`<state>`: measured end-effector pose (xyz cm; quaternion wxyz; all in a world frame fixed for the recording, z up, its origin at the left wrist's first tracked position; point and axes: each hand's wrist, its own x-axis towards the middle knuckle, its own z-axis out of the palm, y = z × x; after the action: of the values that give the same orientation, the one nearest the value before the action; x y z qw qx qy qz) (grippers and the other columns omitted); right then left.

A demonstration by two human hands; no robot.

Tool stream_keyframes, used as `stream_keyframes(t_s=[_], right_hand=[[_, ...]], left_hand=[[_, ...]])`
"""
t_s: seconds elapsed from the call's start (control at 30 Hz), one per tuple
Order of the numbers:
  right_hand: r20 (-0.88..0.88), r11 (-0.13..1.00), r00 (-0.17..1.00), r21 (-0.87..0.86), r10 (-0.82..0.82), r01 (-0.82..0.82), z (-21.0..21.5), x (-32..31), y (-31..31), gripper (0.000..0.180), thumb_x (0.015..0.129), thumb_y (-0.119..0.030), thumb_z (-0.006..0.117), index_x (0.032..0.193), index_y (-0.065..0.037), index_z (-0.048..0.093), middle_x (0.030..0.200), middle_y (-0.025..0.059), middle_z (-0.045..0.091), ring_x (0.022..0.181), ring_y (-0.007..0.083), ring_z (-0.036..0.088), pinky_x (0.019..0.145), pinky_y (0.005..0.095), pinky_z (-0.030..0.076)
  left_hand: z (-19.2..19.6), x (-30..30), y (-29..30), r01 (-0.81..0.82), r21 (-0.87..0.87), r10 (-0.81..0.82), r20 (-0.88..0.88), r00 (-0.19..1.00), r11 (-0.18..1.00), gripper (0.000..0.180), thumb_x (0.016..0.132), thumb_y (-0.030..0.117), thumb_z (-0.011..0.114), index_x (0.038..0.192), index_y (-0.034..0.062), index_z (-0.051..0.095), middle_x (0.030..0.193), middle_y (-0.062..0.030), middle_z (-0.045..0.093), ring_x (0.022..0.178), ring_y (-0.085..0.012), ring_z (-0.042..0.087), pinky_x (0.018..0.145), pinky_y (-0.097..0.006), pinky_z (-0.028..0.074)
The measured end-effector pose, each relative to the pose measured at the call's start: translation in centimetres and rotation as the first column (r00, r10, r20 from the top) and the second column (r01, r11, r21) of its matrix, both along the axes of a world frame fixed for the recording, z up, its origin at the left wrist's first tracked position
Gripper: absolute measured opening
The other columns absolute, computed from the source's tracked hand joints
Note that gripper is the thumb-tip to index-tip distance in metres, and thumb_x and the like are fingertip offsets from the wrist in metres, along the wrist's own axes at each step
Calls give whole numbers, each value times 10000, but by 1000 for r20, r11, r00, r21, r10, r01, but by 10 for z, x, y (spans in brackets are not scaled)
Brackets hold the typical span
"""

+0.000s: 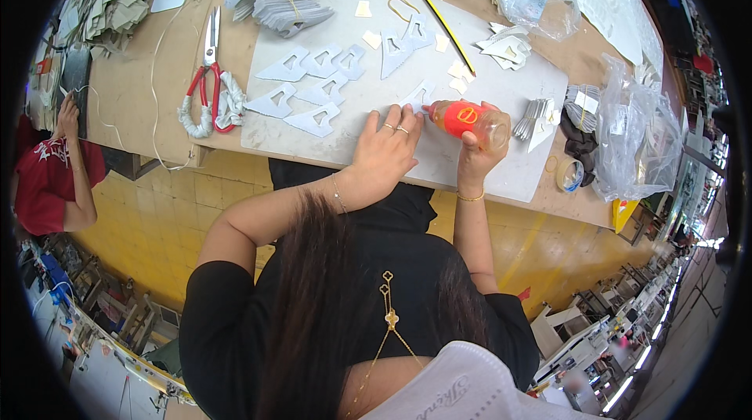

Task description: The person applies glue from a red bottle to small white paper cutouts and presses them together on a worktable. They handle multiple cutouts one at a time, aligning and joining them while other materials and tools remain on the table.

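Note:
My right hand (479, 160) grips a squeeze bottle (489, 129) of amber liquid with a red label. The bottle lies nearly on its side, its red nozzle pointing left toward my left hand. My left hand (384, 147) rests flat on the grey board (352, 9), fingers stretched out. Just beyond its fingertips lies a light grey cut piece (421, 93), partly hidden by the fingers and the bottle. More grey cut pieces (313, 118) with notched openings are spread to the left, and a few (395, 52) lie farther back.
Red-handled scissors (210, 79) lie left of the board. A yellow-and-black pencil (448, 32) and small cream pieces (363, 9) are on it. Tied grey stacks (290, 9) stand at the back. Plastic bags (634, 134) and a tape roll (570, 175) sit at right. Another person (59, 173) works at far left.

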<state>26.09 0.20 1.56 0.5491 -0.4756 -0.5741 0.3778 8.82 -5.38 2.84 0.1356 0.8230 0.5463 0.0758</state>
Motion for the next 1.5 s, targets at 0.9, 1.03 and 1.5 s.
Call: stream_keyframes(t_s=[0.9, 1.03, 1.5], right_hand=[[742, 751, 587, -176, -324, 636, 98, 187, 8, 678, 874, -566, 670, 1314, -81, 494, 1015, 137, 635, 950, 241, 628, 859, 401, 539], [772, 544, 633, -505, -64, 671, 77, 194, 6, 660, 850, -490, 727, 1357, -122, 519, 983, 170, 679, 860, 271, 662, 825, 418, 530], [896, 726, 440, -260, -65, 637, 20, 225, 4, 706, 850, -397, 745, 1405, -41, 492, 1281, 232, 584, 1159, 349, 580, 989, 408, 457]], left_hand=[[-6, -18, 33, -288, -136, 318, 338, 886, 948, 355, 784, 88, 757, 1095, -6, 615, 1062, -165, 560, 971, -357, 563, 851, -427, 465], [-10, -18, 38, -250, -92, 267, 304, 915, 964, 236, 802, 112, 737, 963, -7, 613, 963, -151, 585, 916, -322, 589, 815, -412, 474], [-12, -26, 41, -24, 136, 8, 118, 993, 990, 114, 808, 102, 696, 772, 25, 620, 793, -113, 584, 753, -272, 616, 668, -376, 516]])
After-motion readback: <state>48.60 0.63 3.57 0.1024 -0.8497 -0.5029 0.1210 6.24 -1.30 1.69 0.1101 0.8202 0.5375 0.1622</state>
